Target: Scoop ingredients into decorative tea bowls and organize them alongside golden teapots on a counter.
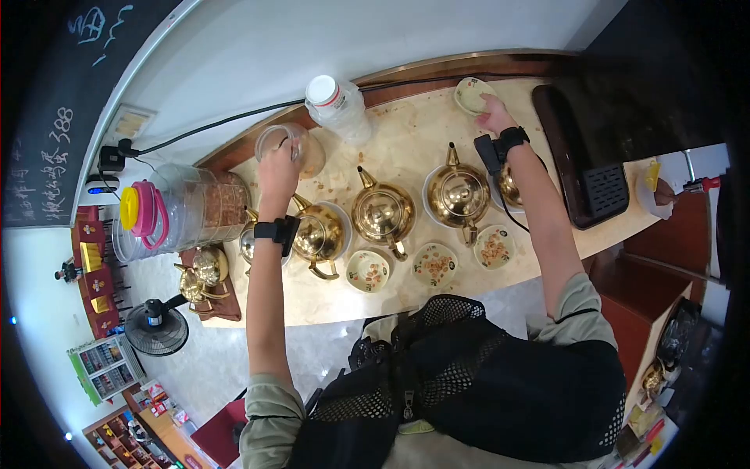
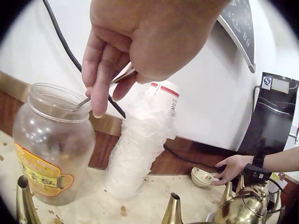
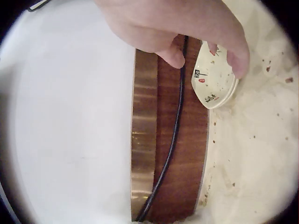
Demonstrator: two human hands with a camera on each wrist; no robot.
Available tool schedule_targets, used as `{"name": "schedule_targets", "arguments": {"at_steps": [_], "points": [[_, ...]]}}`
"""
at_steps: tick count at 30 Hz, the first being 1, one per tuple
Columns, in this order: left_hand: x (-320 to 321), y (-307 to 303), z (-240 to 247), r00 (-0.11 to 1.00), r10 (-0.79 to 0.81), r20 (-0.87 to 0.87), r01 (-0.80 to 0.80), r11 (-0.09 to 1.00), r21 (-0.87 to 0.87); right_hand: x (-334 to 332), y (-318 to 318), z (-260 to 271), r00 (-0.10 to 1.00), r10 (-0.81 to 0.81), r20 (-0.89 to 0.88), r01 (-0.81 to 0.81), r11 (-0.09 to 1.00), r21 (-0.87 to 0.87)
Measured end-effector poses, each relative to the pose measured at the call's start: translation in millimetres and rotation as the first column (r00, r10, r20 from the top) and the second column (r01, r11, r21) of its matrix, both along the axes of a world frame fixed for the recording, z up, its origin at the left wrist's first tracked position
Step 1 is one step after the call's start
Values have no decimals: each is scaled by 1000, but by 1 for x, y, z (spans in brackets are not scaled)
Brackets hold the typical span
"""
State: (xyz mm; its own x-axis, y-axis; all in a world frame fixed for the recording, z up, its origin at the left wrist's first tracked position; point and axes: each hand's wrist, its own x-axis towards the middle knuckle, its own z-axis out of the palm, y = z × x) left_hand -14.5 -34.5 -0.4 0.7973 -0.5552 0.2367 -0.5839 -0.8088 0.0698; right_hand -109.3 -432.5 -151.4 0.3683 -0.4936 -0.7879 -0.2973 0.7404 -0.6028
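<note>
My left hand [image 1: 279, 173] pinches the metal handle [image 2: 122, 76] of a utensil whose lower end reaches into the mouth of a clear plastic jar [image 2: 53, 135] with a yellow-orange label. My right hand [image 1: 495, 116] is at a small cream dish [image 1: 471, 95] near the back edge of the table. In the right wrist view the fingers [image 3: 239, 63] lie over the dish [image 3: 215, 81] and its rim, with the thumb held apart from it; the dish seems to be more than one, stacked. A bottle with a white cap [image 1: 322, 90], wrapped in plastic, stands beside the jar.
Several brass teapots [image 1: 383, 213] stand in a row, spouts toward the wall. Three dishes with brown bits [image 1: 435, 266] sit along the front edge. A large jar with a yellow lid [image 1: 131, 205] is at left, a dark tray [image 1: 605, 191] at right. A black cable [image 3: 175, 126] runs along the wall.
</note>
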Motion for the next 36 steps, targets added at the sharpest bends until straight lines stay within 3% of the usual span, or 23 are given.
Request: {"name": "schedule_targets", "arguments": {"at_steps": [4,7,9,13,16,18,19,21,23,24,26,28,30,34,36], "points": [[4,-3,-1,1000,-6,3,6,1000,9,1,-6,-7,997,-12,74,19,996,-91],[7,-5,-2,1000,-19,6,19,999,35,-5,-3,3,1000,-11,2,12,995,-104],[10,-7,-2,1000,-14,10,13,999,53,-5,3,6,986,-170,4,169,982,-81],[13,-9,-3,1000,-15,24,14,999,51,-7,-6,-15,987,-121,-110,104,983,-151],[11,-9,-5,998,-23,51,22,999,34,-6,-9,-28,994,-104,-39,95,979,-182],[11,-4,-5,995,-37,87,34,999,34,1,-5,-24,972,-197,-125,158,949,-273],[11,-1,-4,996,-57,62,57,998,15,1,-1,-18,974,-191,-122,153,951,-268],[15,4,0,996,-78,48,79,997,-13,-4,2,-1,978,-66,-196,-43,864,-502],[26,19,8,981,16,-192,-20,1000,-19,-5,1,9,990,-48,-129,-27,851,-524],[31,26,13,983,16,-182,-21,999,-25,-6,2,14,997,-29,-73,-15,844,-536],[38,43,21,891,50,-452,-173,956,-235,-9,3,25,1000,5,-24,-17,846,-534],[35,55,22,889,74,-452,-222,933,-283,-16,4,33,999,37,26,-18,847,-532],[34,63,20,881,93,-463,-270,904,-332,-24,10,47,966,114,233,17,868,-495],[31,68,2,866,-86,-492,-192,852,-486,-54,35,92,927,218,306,-33,859,-512],[34,69,3,873,-81,-481,-188,854,-486,-69,56,113,904,231,360,-29,873,-487]]}}
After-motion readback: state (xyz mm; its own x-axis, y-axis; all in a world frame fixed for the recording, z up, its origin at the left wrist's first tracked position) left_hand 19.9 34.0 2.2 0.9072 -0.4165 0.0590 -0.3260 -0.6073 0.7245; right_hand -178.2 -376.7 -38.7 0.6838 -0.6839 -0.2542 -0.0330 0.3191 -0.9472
